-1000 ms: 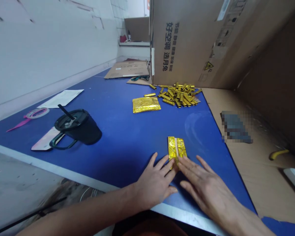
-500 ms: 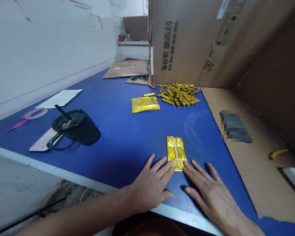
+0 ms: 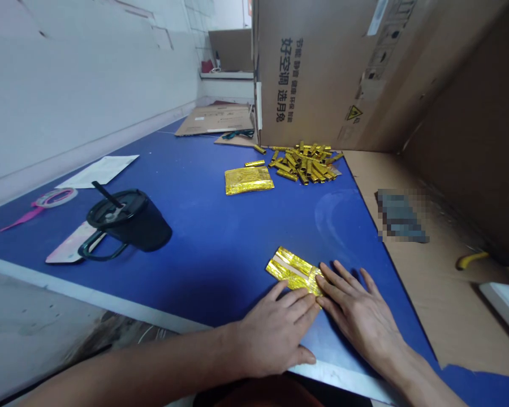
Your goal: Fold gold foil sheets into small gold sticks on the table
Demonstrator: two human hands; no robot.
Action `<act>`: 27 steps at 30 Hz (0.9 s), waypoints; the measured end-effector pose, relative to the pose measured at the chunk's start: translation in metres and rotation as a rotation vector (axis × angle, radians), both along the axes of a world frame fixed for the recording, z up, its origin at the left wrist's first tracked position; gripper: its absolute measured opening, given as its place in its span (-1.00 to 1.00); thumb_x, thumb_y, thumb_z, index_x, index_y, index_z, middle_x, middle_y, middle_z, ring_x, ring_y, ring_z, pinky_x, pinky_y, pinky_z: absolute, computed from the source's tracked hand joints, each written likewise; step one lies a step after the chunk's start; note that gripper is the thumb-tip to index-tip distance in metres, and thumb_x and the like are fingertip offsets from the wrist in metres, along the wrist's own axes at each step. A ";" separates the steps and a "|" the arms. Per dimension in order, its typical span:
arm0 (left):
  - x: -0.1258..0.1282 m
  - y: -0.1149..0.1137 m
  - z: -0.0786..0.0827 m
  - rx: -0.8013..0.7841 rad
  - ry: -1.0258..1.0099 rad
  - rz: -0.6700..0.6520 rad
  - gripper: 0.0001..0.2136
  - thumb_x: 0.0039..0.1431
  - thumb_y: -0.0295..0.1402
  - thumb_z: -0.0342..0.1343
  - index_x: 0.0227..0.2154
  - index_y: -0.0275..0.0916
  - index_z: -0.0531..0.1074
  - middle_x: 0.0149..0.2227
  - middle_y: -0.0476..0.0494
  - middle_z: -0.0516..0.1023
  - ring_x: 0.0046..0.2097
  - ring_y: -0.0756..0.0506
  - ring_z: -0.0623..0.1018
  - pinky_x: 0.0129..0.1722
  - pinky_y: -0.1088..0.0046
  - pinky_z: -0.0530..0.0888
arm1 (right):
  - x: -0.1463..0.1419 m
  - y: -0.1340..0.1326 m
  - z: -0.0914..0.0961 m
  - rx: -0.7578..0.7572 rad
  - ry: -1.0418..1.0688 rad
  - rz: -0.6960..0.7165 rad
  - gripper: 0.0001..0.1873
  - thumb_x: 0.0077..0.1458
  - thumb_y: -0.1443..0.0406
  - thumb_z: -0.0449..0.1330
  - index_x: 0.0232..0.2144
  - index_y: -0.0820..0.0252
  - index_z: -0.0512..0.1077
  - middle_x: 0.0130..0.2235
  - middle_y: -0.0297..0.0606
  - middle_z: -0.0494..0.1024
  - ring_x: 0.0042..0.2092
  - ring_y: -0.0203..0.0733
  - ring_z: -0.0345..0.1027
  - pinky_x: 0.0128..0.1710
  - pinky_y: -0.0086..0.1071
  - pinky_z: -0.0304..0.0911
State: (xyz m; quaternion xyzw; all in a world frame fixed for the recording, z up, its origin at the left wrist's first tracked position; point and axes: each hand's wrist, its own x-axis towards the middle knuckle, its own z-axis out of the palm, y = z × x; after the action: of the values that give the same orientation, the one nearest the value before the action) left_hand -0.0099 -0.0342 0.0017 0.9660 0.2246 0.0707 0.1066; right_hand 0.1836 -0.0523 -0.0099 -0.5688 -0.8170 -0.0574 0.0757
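A folded piece of gold foil paper (image 3: 294, 268) lies slanted on the blue table near its front edge, a pale strip running along its middle. My left hand (image 3: 277, 330) rests palm down below it, fingers outstretched and the tips on its lower edge. From the right, my right hand (image 3: 362, 316) lies flat with fingers spread, its fingertips touching the paper's right end, which they partly cover. Further back is a flat stack of gold foil paper (image 3: 249, 180), with a heap of small gold foil rolls (image 3: 307, 164) behind it to the right.
A black mug with a straw (image 3: 131, 220) stands at the left, beside a phone-like pale slab (image 3: 68, 246) and a roll of pink tape (image 3: 55, 196). White paper (image 3: 99, 171) lies behind. A big cardboard box (image 3: 322, 73) walls off the back right; cardboard (image 3: 407, 282) covers the right side.
The gold foil paper has turned counterclockwise, its far end swinging left. My left hand has shifted slightly right and down, and the right thumb has moved up against the paper.
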 end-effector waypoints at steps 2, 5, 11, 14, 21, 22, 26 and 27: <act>-0.001 0.000 -0.001 0.001 0.002 -0.009 -0.43 0.04 -0.08 -0.08 0.06 -0.32 0.03 0.06 -0.18 0.22 0.10 -0.12 0.12 0.08 0.27 -0.05 | 0.001 0.000 -0.001 -0.003 -0.006 -0.008 -0.64 0.06 0.19 -0.05 -0.11 0.11 0.32 0.03 -0.26 0.27 0.08 0.01 0.04 -0.04 0.11 -0.06; 0.000 0.000 0.000 -0.013 -0.008 -0.010 -0.42 0.03 -0.08 -0.06 0.04 -0.32 0.05 0.05 -0.19 0.22 0.09 -0.13 0.14 0.07 0.28 -0.03 | 0.002 0.000 -0.002 -0.016 -0.010 -0.022 -0.64 0.06 0.16 -0.06 -0.11 0.08 0.32 0.05 -0.27 0.24 0.08 0.01 0.02 -0.05 0.09 -0.03; -0.001 0.025 0.007 -0.045 -0.052 0.025 -0.66 0.08 -0.21 -0.05 -0.10 -0.24 0.24 -0.11 -0.11 0.36 -0.06 -0.08 0.30 -0.04 0.38 0.13 | 0.004 0.006 0.005 -0.062 -0.014 -0.023 -0.63 0.05 0.14 -0.04 -0.09 0.03 0.32 0.07 -0.19 0.21 0.11 0.04 -0.03 -0.03 0.11 -0.08; -0.004 0.044 0.008 0.016 -0.064 0.132 -0.62 0.08 -0.25 -0.04 -0.04 -0.24 0.17 0.00 -0.17 0.24 0.00 -0.12 0.23 -0.05 0.34 0.13 | 0.008 0.015 0.010 -0.098 -0.015 -0.009 -0.66 0.04 0.22 0.00 -0.09 -0.03 0.31 0.09 -0.18 0.17 0.12 0.02 -0.07 -0.03 0.09 -0.07; -0.003 0.055 0.006 0.027 0.033 0.298 -0.50 -0.07 -0.13 0.08 -0.06 -0.24 0.20 -0.24 -0.13 0.32 -0.20 -0.14 0.29 -0.24 0.34 0.26 | 0.016 0.029 0.006 -0.106 0.030 0.075 -0.63 0.05 0.37 -0.03 -0.11 -0.10 0.31 0.12 -0.23 0.13 0.13 -0.03 -0.11 -0.02 0.08 -0.07; -0.002 0.053 0.005 0.029 0.027 0.296 -0.53 -0.07 -0.14 0.08 -0.09 -0.23 0.22 -0.27 -0.12 0.31 -0.21 -0.13 0.29 -0.25 0.35 0.26 | 0.016 0.029 0.005 -0.084 0.037 0.076 -0.62 0.04 0.39 -0.04 -0.11 -0.08 0.32 0.11 -0.22 0.14 0.13 -0.04 -0.09 -0.02 0.06 -0.06; -0.004 0.044 0.003 0.021 -0.007 0.287 -0.72 -0.01 -0.20 0.05 -0.24 -0.22 0.32 -0.33 -0.09 0.30 -0.24 -0.10 0.28 -0.25 0.37 0.25 | 0.014 0.029 0.001 -0.005 0.043 0.073 -0.63 0.02 0.42 -0.05 -0.14 0.02 0.35 0.07 -0.16 0.22 0.10 -0.07 -0.01 0.00 0.02 -0.05; -0.005 0.042 0.002 0.015 -0.017 0.284 -0.75 0.00 -0.21 0.03 -0.28 -0.23 0.34 -0.34 -0.08 0.30 -0.25 -0.09 0.28 -0.25 0.37 0.25 | 0.014 0.029 0.001 0.003 0.041 0.078 -0.63 0.01 0.43 -0.05 -0.15 0.03 0.36 0.06 -0.16 0.24 0.10 -0.08 0.00 0.00 0.01 -0.05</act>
State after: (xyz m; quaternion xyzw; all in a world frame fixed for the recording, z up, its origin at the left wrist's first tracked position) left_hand -0.0149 0.0075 0.0037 0.9246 0.3576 0.0951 0.0903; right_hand 0.1972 -0.0235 -0.0092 -0.5376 -0.8366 -0.0438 0.0955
